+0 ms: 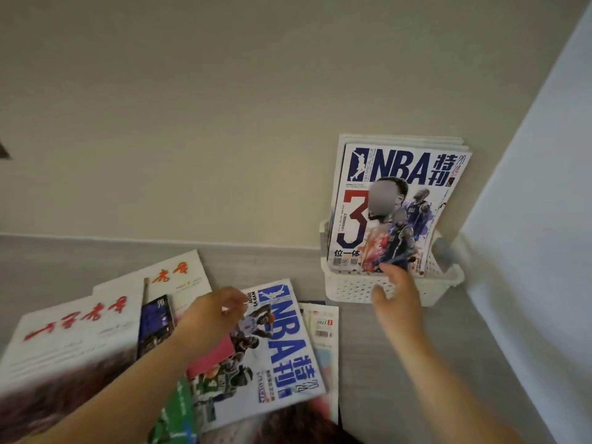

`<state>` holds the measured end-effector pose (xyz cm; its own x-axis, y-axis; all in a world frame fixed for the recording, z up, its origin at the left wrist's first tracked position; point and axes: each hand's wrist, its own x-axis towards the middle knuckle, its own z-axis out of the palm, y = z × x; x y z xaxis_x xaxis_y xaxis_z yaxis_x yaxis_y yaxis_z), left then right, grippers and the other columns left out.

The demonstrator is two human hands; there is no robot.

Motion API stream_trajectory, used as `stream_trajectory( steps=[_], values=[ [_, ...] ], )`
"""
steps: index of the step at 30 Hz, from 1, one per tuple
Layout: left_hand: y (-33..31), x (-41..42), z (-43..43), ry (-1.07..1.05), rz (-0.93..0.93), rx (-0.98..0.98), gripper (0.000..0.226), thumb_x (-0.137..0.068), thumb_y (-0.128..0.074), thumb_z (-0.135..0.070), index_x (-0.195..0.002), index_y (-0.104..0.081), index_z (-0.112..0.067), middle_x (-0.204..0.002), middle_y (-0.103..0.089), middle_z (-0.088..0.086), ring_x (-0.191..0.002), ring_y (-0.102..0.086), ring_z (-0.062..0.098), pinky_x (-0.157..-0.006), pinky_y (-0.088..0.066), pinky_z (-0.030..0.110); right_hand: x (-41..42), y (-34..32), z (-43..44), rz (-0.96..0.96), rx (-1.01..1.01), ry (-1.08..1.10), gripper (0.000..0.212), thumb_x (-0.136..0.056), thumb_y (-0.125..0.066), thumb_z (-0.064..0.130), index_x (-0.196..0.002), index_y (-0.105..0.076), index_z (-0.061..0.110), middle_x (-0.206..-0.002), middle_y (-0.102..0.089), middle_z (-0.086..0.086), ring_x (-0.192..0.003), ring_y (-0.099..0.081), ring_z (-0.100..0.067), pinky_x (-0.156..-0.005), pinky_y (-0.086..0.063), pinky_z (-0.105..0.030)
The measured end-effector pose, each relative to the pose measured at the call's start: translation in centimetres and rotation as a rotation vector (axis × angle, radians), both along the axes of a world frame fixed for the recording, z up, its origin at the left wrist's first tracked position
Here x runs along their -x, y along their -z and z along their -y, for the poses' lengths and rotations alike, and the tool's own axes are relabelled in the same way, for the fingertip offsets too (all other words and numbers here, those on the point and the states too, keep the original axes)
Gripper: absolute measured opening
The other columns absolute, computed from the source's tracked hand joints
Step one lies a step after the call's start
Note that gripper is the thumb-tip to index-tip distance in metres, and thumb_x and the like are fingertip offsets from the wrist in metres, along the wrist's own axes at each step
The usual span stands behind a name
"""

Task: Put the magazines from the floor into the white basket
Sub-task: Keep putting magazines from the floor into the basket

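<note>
A white perforated basket (349,288) stands on the floor against the wall at the right. Several magazines stand upright in it, an NBA magazine with a big red "3" (394,203) in front. My right hand (398,294) is open in front of the basket, fingertips near that magazine's bottom edge. More magazines are spread on the floor at the left. My left hand (214,312) hovers over another NBA magazine (278,347) lying flat there, fingers curled, holding nothing that I can see. White magazines with red script (80,325) lie further left.
A wall with a pale baseboard (160,241) runs behind the floor pile. A light panel or door (528,219) rises at the right, close to the basket. Bare grey floor (368,379) lies between the pile and the basket.
</note>
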<state>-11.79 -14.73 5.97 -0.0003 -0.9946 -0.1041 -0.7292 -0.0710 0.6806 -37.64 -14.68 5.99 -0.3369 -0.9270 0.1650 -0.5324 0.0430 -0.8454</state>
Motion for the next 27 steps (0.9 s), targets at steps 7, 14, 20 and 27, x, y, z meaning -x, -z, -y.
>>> stream_trajectory(
  steps=[7,14,20,27],
  values=[
    [3.2,-11.3,-9.6,-0.145,0.008,-0.121,0.019,-0.083,-0.057,-0.011,-0.082,-0.061,-0.029,-0.093,-0.067,0.003,-0.079,-0.06,0.015,-0.069,-0.04,0.02,-12.2,3.9,-6.0,-0.148,-0.168,-0.254,0.031,-0.087,-0.049,0.011,-0.117,-0.05,0.017,-0.125,-0.052,-0.003,-0.112,-0.048,-0.014,-0.091,-0.042,-0.024],
    [5.8,-23.1,-12.9,-0.509,0.225,-0.171,0.053,-0.076,-0.065,-0.025,-0.124,-0.048,-0.009,-0.132,-0.047,0.02,-0.119,-0.043,0.038,-0.1,-0.038,0.046,-24.8,6.9,-8.6,-0.375,-0.194,-0.63,0.045,-0.089,-0.045,0.034,-0.132,-0.034,0.027,-0.145,-0.032,0.007,-0.137,-0.02,-0.013,-0.115,-0.009,-0.031],
    [7.5,-26.7,-12.2,-0.518,0.311,-0.258,0.067,-0.082,-0.052,-0.042,-0.136,-0.024,-0.015,-0.141,-0.04,0.015,-0.129,-0.033,0.035,-0.107,-0.028,0.047,-28.0,9.5,-9.2,-0.722,-0.277,-0.624,0.068,-0.082,-0.032,0.064,-0.14,-0.017,0.033,-0.155,0.0,0.006,-0.142,0.008,-0.021,-0.115,0.007,-0.041],
    [6.5,-27.6,-10.2,-0.638,-0.151,-0.183,0.062,-0.082,-0.06,-0.024,-0.133,-0.031,-0.005,-0.131,-0.049,0.024,-0.117,-0.046,0.042,-0.097,-0.039,0.049,-27.8,9.5,-9.3,-0.792,-0.295,-0.64,0.064,-0.082,-0.029,0.065,-0.139,-0.015,0.039,-0.155,0.007,0.007,-0.141,0.012,-0.021,-0.114,0.01,-0.041]
  ],
)
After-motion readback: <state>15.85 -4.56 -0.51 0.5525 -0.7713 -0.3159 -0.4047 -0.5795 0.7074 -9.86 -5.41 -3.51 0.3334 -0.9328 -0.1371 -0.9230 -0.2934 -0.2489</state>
